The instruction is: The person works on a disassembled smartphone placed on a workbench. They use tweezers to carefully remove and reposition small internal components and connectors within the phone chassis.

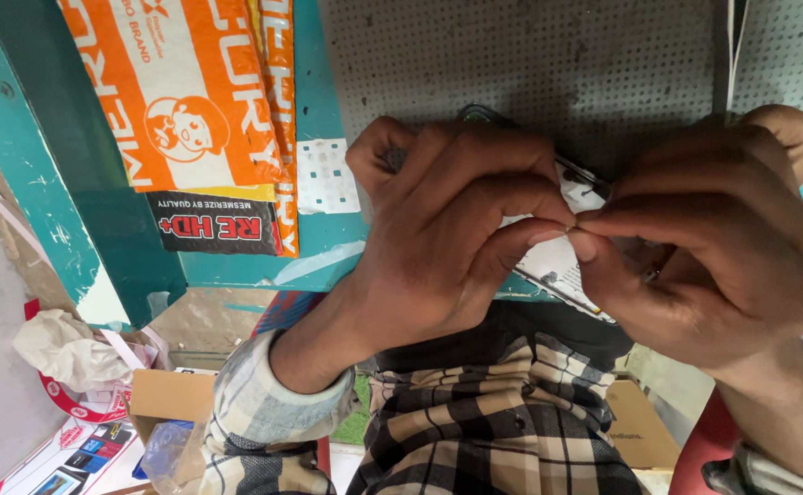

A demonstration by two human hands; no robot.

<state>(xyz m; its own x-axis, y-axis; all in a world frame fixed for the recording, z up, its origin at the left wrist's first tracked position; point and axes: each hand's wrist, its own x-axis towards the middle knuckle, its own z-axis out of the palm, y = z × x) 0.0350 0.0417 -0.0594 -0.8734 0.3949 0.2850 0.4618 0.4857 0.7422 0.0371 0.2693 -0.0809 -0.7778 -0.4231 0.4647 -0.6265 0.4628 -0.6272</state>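
A teal-painted wooden desk (323, 243) fills the upper part of the view, its top covered by a grey dotted mat (530, 64), with an orange-and-white plastic packet (181, 92) and a small black-and-red label (218, 225) lying at its left edge. Below the desk edge, a brown cardboard box (167, 394), crumpled white paper (62, 348) and a clear plastic bag (167, 449) sit on the floor, beside the person's beige-and-black checked shirt (475, 412). Both hands meet over the desk edge: the left hand (438, 238) and right hand (722, 247) are curled, their thumb and forefinger tips pinched together on a very small thin piece (574, 229), too tiny to tell its kind. Just under the hands lies a flat white card with dark printing (553, 266), mostly hidden, and a slim dark metal tool (585, 174) shows between them.
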